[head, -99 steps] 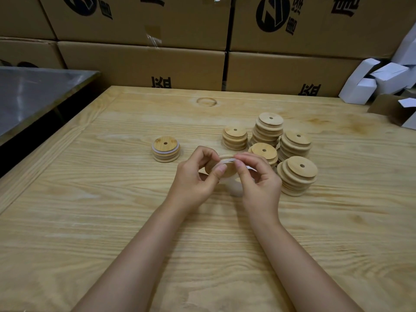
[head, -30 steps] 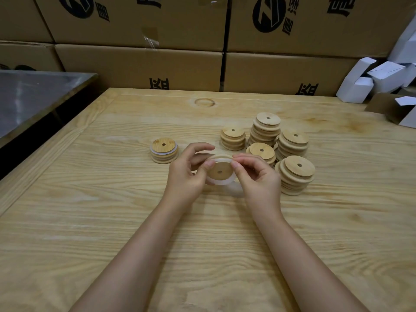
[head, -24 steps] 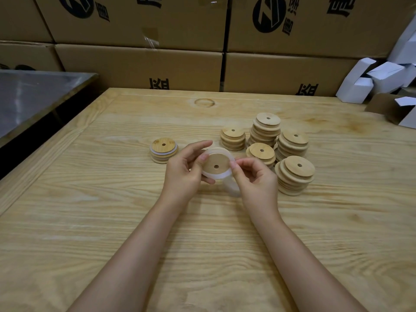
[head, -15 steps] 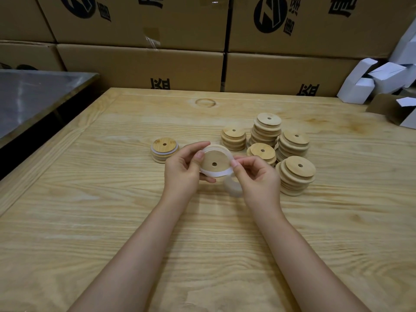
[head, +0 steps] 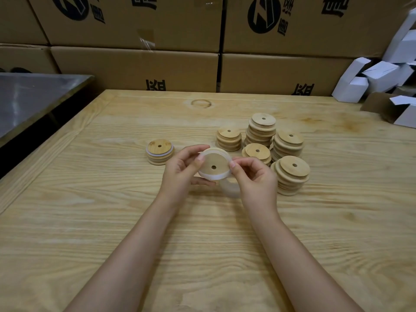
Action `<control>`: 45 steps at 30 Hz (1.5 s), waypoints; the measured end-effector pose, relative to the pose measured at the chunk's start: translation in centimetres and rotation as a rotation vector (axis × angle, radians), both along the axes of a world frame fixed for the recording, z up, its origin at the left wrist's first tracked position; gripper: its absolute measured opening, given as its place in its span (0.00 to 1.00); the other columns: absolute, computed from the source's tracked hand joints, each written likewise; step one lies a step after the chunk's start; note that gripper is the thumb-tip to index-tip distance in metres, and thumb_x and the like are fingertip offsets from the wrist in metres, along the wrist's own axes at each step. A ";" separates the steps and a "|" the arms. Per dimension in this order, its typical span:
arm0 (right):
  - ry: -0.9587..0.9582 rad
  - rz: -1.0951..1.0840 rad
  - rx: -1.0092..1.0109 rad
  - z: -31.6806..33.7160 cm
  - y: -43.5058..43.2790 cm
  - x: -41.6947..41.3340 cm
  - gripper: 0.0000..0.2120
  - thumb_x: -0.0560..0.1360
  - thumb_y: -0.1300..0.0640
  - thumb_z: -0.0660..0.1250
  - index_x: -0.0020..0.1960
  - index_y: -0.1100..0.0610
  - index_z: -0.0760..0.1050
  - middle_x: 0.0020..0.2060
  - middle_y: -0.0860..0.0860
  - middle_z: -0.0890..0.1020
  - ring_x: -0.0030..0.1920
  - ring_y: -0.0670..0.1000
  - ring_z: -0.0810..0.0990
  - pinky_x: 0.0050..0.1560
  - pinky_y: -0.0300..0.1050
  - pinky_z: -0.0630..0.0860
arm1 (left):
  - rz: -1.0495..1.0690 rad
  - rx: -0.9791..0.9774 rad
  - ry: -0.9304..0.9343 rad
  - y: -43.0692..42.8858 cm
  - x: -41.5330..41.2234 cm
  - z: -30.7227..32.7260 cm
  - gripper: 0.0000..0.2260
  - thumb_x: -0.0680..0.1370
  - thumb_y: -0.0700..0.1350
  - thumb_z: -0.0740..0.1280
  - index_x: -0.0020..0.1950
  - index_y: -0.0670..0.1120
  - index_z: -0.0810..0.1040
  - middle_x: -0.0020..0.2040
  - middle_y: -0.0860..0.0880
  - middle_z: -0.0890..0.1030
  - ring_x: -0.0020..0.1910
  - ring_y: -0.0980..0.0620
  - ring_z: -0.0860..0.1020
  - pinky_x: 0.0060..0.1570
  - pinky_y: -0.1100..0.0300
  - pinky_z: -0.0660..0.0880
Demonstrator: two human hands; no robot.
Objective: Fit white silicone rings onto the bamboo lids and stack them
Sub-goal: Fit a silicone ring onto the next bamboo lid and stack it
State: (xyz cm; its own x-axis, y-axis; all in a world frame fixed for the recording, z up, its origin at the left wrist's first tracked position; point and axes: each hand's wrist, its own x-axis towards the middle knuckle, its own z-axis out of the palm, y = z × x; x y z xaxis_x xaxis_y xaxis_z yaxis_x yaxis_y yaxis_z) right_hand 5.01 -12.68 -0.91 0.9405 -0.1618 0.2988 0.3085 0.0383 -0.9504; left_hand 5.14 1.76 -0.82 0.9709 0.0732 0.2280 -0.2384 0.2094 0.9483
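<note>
A round bamboo lid with a centre hole is held tilted above the wooden table, a white silicone ring around its rim. My left hand grips the lid's left edge with thumb and fingers. My right hand pinches the ring at the lid's right edge. More white rings lie on the table just below the lid, partly hidden by my right hand. A short stack of lids with rings on them stands to the left. Several stacks of bare lids stand to the right.
Large cardboard boxes line the table's far edge. Folded white cartons lie at the back right. A grey metal table stands off the left side, with a dark gap between it and the wooden table.
The lid has been turned up from flat so that its face points at me, and the white ring now sits around its rim. Both hands stay on it.
</note>
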 end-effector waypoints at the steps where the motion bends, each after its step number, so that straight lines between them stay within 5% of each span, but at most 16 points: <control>1: -0.015 -0.001 -0.011 0.0 0.0 -0.1 0.08 0.73 0.65 0.69 0.39 0.54 0.78 0.37 0.46 0.82 0.39 0.40 0.80 0.43 0.32 0.74 | -0.001 0.040 -0.006 -0.1 -0.1 0.0 0.09 0.77 0.37 0.63 0.55 0.44 0.78 0.43 0.52 0.84 0.41 0.52 0.82 0.31 0.54 0.80; 9: -0.032 -0.017 -0.105 -0.1 0.1 -0.1 0.06 0.73 0.61 0.70 0.41 0.50 0.78 0.36 0.44 0.82 0.39 0.42 0.80 0.42 0.35 0.76 | 0.102 0.160 -0.089 -0.7 -0.1 -0.3 0.08 0.75 0.35 0.66 0.48 0.47 0.77 0.41 0.50 0.82 0.39 0.60 0.81 0.40 0.66 0.77; 19: 0.064 -0.001 0.008 0.3 0.5 -0.2 0.06 0.73 0.65 0.70 0.39 0.56 0.78 0.38 0.52 0.83 0.39 0.49 0.81 0.44 0.41 0.78 | 0.106 0.032 -0.023 -0.5 0.3 -0.5 0.07 0.77 0.35 0.62 0.48 0.46 0.75 0.34 0.55 0.83 0.34 0.61 0.80 0.34 0.65 0.77; 23: 0.084 0.041 0.071 0.8 0.6 -0.4 0.06 0.72 0.67 0.70 0.38 0.59 0.78 0.38 0.49 0.83 0.32 0.42 0.79 0.36 0.32 0.75 | 0.083 -0.048 0.042 -0.6 0.4 -0.7 0.06 0.78 0.36 0.62 0.48 0.46 0.76 0.34 0.54 0.83 0.35 0.59 0.80 0.34 0.63 0.79; 28: 0.077 0.045 0.053 0.6 0.1 -0.3 0.05 0.72 0.64 0.71 0.40 0.56 0.80 0.34 0.46 0.83 0.34 0.41 0.78 0.41 0.36 0.76 | 0.029 -0.043 0.051 -0.4 0.4 -0.7 0.04 0.75 0.40 0.66 0.49 0.46 0.77 0.35 0.53 0.83 0.38 0.57 0.81 0.37 0.59 0.80; 31: 0.016 0.021 0.020 0.4 0.2 -0.6 0.07 0.72 0.63 0.71 0.40 0.53 0.80 0.33 0.44 0.82 0.36 0.41 0.79 0.41 0.33 0.75 | -0.010 -0.066 0.055 0.2 0.4 -0.4 0.09 0.70 0.42 0.72 0.48 0.45 0.78 0.36 0.51 0.83 0.38 0.53 0.80 0.38 0.57 0.79; 39: -0.089 -0.069 -0.182 0.1 0.4 -0.9 0.08 0.73 0.60 0.70 0.41 0.47 0.78 0.36 0.40 0.81 0.38 0.40 0.78 0.41 0.33 0.73 | -0.041 0.100 -0.020 -0.1 0.1 -0.2 0.07 0.73 0.34 0.67 0.49 0.44 0.79 0.38 0.52 0.84 0.39 0.57 0.82 0.35 0.63 0.78; 45: -0.192 -0.166 -0.336 -0.3 0.5 -1.0 0.03 0.72 0.61 0.71 0.44 0.55 0.79 0.38 0.43 0.81 0.42 0.39 0.78 0.46 0.29 0.70 | 0.020 0.092 -0.019 -0.1 0.3 -0.5 0.08 0.74 0.33 0.67 0.48 0.44 0.78 0.36 0.52 0.84 0.37 0.57 0.82 0.36 0.62 0.79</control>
State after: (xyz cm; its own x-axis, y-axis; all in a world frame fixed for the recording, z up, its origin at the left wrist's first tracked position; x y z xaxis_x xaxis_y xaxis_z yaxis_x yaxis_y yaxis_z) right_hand 4.04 -12.20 -1.21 0.8322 -0.1698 0.5278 0.4571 -0.3288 -0.8264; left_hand 5.43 1.61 -1.33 0.9649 0.0705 0.2530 -0.2599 0.1170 0.9585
